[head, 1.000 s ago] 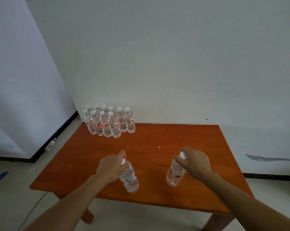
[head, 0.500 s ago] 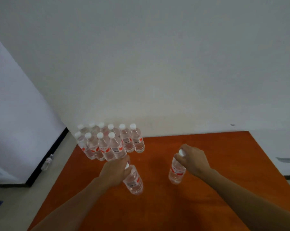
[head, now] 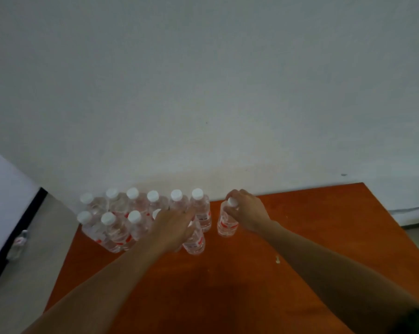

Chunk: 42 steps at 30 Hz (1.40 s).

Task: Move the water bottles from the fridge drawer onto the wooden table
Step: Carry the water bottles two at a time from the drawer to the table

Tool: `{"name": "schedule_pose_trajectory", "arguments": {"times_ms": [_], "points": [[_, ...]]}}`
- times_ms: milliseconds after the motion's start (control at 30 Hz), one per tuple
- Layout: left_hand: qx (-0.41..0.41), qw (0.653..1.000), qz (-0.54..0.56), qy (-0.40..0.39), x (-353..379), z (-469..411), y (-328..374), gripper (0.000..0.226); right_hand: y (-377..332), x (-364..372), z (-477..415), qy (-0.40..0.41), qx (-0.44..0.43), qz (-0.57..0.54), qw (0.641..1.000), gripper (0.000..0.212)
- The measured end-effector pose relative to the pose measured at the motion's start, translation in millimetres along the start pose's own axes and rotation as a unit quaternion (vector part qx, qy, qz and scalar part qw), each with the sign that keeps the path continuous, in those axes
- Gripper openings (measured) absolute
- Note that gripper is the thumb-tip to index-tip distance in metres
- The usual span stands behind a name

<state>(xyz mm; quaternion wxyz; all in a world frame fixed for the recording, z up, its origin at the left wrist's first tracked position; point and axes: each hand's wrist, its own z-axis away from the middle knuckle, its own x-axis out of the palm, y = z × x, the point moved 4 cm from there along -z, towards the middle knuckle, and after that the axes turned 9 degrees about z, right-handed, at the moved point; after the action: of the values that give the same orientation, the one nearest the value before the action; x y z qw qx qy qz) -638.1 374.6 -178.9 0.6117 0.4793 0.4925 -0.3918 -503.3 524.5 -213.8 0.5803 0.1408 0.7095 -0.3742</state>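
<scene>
Several clear water bottles [head: 112, 227] with white caps and red labels stand in two rows at the far left corner of the wooden table [head: 312, 225]. My left hand [head: 172, 225] grips the top of one bottle [head: 195, 241], set at the right end of the front row; its cap is hidden under the hand. My right hand [head: 248, 209] holds another bottle [head: 226, 221] by its cap, upright on the table just right of the back row.
A white wall runs right behind the table's far edge. On the floor at the left lies a single bottle [head: 19, 243] beside a black skirting strip. A small pale speck [head: 277, 259] sits on the tabletop near my right forearm.
Both hands have carried their bottles away from me to the far edge. The two bottles now stand next to the group. The view has come closer to the table.
</scene>
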Motion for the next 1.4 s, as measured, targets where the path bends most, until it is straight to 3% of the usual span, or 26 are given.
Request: {"name": "schedule_pose_trajectory", "arguments": {"times_ms": [200, 400, 567, 700, 867, 1067, 1400], "points": [[0.035, 0.999, -0.013, -0.016, 18.2, -11.4, -36.8, 0.044, -30.3, 20.9, -35.2, -0.023, 0.004, 0.043, 0.999, 0.032], [0.030, 0.999, 0.018, -0.027, 24.4, -8.4, -56.0, 0.060, -26.1, 29.1, -34.0, -0.017, 0.071, 0.026, 0.997, 0.041], [0.058, 0.998, 0.024, 0.029, 4.5, -8.3, -47.5, 0.042, -13.8, 26.5, -8.1, -0.054, 0.123, 0.004, 0.991, 0.061], [0.098, 0.993, 0.052, 0.049, -6.1, -7.9, -7.8, 0.035, 13.2, 10.3, 42.8, -0.066, 0.163, 0.013, 0.984, 0.059], [0.151, 0.985, 0.082, 0.013, 6.3, -1.2, 85.1, 0.030, 64.5, -31.9, 146.0, -0.061, 0.218, 0.022, 0.974, 0.049], [0.249, 0.966, 0.057, -0.038, 37.8, 44.3, 258.1, 0.027, 130.5, -95.3, 329.7, 0.001, 0.309, 0.031, 0.951, 0.039], [0.425, 0.891, 0.105, -0.122, 104.8, 178.8, 573.7, 0.021, 229.1, -180.2, 683.4, 0.103, 0.528, 0.011, 0.843, 0.035]]}}
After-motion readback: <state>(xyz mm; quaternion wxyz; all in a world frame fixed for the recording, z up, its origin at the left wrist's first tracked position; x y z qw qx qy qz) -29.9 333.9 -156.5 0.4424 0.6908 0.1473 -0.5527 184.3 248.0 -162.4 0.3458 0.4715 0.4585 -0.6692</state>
